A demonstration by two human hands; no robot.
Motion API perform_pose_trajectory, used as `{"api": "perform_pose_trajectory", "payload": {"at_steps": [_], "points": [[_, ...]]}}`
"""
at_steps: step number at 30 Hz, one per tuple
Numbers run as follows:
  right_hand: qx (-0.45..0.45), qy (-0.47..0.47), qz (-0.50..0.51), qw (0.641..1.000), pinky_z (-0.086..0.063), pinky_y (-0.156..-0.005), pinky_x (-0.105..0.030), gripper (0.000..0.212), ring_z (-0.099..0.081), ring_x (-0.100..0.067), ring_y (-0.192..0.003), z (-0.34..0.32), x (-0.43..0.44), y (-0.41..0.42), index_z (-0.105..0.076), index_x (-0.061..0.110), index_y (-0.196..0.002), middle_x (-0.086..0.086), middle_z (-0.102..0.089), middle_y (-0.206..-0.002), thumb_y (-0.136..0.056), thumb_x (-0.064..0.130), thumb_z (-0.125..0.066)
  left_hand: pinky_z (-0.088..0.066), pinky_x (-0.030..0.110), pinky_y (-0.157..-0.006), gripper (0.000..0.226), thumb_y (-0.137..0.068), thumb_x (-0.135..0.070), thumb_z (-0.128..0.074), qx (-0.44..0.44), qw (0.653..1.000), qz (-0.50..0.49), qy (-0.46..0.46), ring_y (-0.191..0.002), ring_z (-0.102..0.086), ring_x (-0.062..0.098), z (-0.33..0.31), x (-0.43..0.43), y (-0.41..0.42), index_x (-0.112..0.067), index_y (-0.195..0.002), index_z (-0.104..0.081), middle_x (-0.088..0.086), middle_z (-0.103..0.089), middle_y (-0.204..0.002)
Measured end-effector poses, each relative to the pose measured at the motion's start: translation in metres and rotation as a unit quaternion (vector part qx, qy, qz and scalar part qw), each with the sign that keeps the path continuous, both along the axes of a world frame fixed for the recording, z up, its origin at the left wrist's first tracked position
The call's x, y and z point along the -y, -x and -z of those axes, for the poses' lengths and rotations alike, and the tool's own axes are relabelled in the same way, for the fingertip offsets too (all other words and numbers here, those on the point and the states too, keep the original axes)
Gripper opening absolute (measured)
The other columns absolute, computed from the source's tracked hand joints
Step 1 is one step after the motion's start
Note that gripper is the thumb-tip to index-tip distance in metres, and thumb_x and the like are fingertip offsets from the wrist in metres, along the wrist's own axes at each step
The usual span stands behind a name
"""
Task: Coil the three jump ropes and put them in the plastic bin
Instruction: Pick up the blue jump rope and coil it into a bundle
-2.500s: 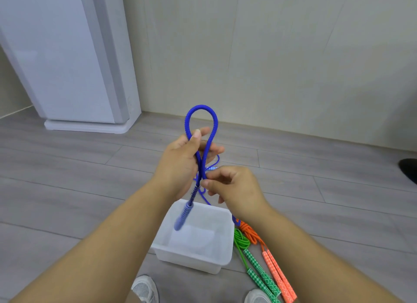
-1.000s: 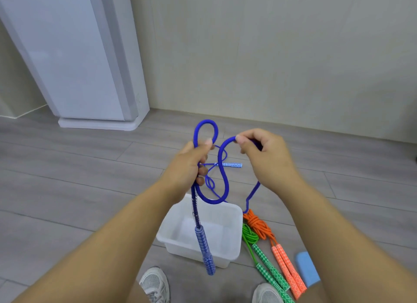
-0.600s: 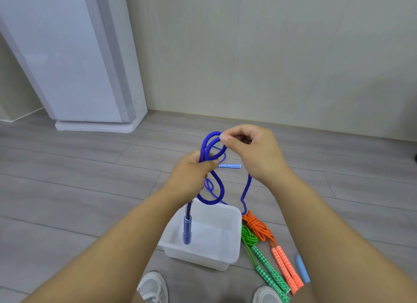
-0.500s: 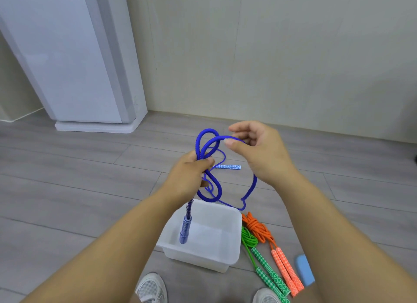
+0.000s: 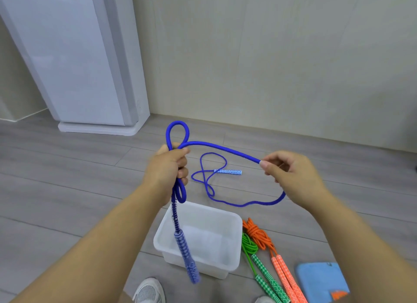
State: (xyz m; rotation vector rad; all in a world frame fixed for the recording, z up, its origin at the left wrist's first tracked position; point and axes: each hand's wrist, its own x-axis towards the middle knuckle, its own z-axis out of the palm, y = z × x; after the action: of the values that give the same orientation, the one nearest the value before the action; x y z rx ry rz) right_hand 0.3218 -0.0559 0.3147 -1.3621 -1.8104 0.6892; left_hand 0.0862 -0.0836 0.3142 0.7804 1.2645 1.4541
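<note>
Our left hand (image 5: pixel 168 167) grips blue rope (image 5: pixel 225 148) loops; right hand (image 5: pixel 291 174), three o'clock, pinches its span (handle (image 5: pixel 185 253) crosses the nine-o'clock rim of the bin (image 5: pixel 208 209)).

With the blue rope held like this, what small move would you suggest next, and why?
Probably bring the right hand to the left hand and lay this span of blue rope in as another loop. The left hand grips only a couple of loops, while the far handle and much rope lie loose on the floor.
</note>
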Motion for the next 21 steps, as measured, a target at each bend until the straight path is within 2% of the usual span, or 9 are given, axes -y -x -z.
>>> {"api": "perform_pose_trajectory", "payload": {"at_steps": [2, 5, 7, 12, 14, 16, 18, 21], "points": [[-0.026, -0.031, 0.010, 0.999, -0.047, -0.066, -0.030, 0.014, -0.060, -0.023, -0.073, 0.002, 0.003, 0.013, -0.062, 0.029, -0.074, -0.002, -0.065, -0.072, -0.086, 0.023, -0.062, -0.030, 0.023, -0.043, 0.015, -0.095, -0.019, -0.047, -0.037, 0.999, 0.002, -0.001, -0.038, -0.028, 0.009, 0.003, -0.001, -0.006, -0.015, -0.080, -0.049, -0.010, -0.033, -0.042], [-0.062, -0.051, 0.007, 0.997, -0.043, -0.060, -0.020, 0.017, -0.058, -0.019, -0.069, 0.003, 0.007, 0.037, -0.061, 0.030, -0.071, 0.001, -0.064, -0.068, -0.086, 0.022, -0.062, -0.029, 0.026, -0.050, 0.024, -0.096, -0.030, -0.048, -0.056, 0.998, 0.016, -0.007, -0.045, -0.029, 0.012, 0.005, -0.002, -0.017, -0.015, -0.078, -0.051, -0.007, -0.033, -0.048], [-0.072, -0.045, 0.001, 0.996, -0.044, -0.061, -0.022, 0.014, -0.059, -0.018, -0.069, 0.003, 0.008, 0.049, -0.062, 0.027, -0.072, 0.001, -0.064, -0.068, -0.086, 0.024, -0.062, -0.029, 0.028, -0.054, 0.025, -0.094, -0.036, -0.051, -0.050, 0.999, 0.019, -0.013, -0.048, -0.029, 0.014, 0.004, -0.002, -0.024, -0.015, -0.079, -0.052, -0.006, -0.033, -0.050], [-0.027, -0.033, -0.023, 0.999, -0.042, -0.058, -0.018, 0.014, -0.059, -0.012, -0.067, 0.006, 0.011, 0.068, -0.067, 0.019, -0.079, 0.004, -0.064, -0.068, -0.088, 0.028, -0.060, -0.037, 0.026, -0.054, 0.036, -0.087, -0.047, -0.057, -0.091, 0.995, -0.007, -0.048, -0.053, -0.039, 0.014, 0.005, -0.003, -0.031, -0.011, -0.092, -0.060, -0.008, -0.039, -0.050], [0.005, -0.038, -0.042, 0.998, -0.039, -0.055, -0.018, 0.016, -0.055, -0.013, -0.064, 0.007, 0.013, 0.074, -0.067, 0.018, -0.079, 0.001, -0.063, -0.067, -0.088, 0.028, -0.059, -0.037, 0.026, -0.053, 0.033, -0.083, -0.045, -0.062, -0.099, 0.993, -0.013, -0.060, -0.054, -0.039, 0.015, 0.006, -0.002, -0.033, -0.013, -0.082, -0.061, -0.006, -0.040, -0.053], [0.044, -0.056, -0.067, 0.995, -0.035, -0.054, -0.020, 0.019, -0.048, -0.015, -0.058, 0.009, 0.015, 0.080, -0.068, 0.015, -0.077, -0.003, -0.059, -0.062, -0.089, 0.026, -0.057, -0.036, 0.022, -0.049, 0.033, -0.080, -0.040, -0.068, -0.097, 0.993, -0.016, -0.068, -0.051, -0.037, 0.014, 0.007, -0.002, -0.036, -0.017, -0.063, -0.053, -0.004, -0.039, -0.052], [0.068, -0.068, -0.087, 0.992, -0.035, -0.052, -0.016, 0.019, -0.045, -0.009, -0.054, 0.009, 0.017, 0.086, -0.069, 0.015, -0.078, 0.004, -0.051, -0.053, -0.090, 0.023, -0.056, -0.035, 0.019, -0.047, 0.038, -0.077, -0.034, -0.073, -0.091, 0.993, -0.024, -0.065, -0.044, -0.039, 0.009, 0.008, -0.003, -0.037, -0.022, -0.050, -0.050, -0.009, -0.043, -0.046], [0.078, -0.075, -0.099, 0.989, -0.035, -0.053, -0.013, 0.019, -0.046, -0.006, -0.056, 0.007, 0.017, 0.089, -0.070, 0.015, -0.081, 0.009, -0.050, -0.053, -0.091, 0.022, -0.055, -0.035, 0.020, -0.048, 0.035, -0.077, -0.029, -0.074, -0.102, 0.992, -0.043, -0.053, -0.042, -0.040, 0.008, 0.007, -0.004, -0.037, -0.021, -0.052, -0.051, -0.010, -0.046, -0.044]]}}
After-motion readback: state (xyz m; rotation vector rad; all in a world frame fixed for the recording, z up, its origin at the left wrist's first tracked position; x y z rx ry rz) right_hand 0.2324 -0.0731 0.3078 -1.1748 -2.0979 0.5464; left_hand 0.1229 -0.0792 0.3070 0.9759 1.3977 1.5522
